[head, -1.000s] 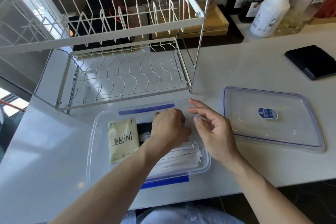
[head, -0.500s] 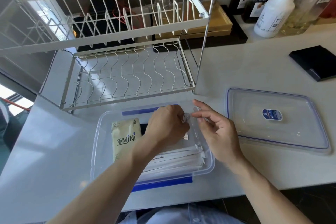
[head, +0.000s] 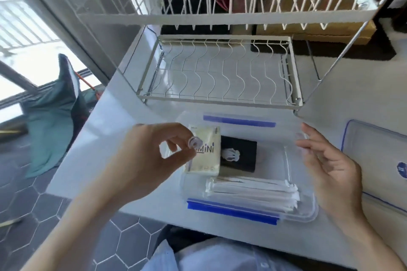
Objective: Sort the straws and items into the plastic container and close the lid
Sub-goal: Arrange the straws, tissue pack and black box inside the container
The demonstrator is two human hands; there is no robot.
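Straws (head: 251,191) lie wrapped at the near side of the plastic container (head: 308,215); a small clear ring (head: 195,142), now lifted out, is pinched in the left hand (head: 149,158), the right hand (head: 330,165) spread empty; lid (head: 378,160) still off on the tabletop (head: 110,127), so sorting seems unfinished

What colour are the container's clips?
Blue, on the clear container; the near clip shows best in the head view.

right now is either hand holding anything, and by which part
The left hand pinches a small clear round plastic ring by its rim between thumb and fingers, above the clear plastic container. The right hand is open and holds nothing.
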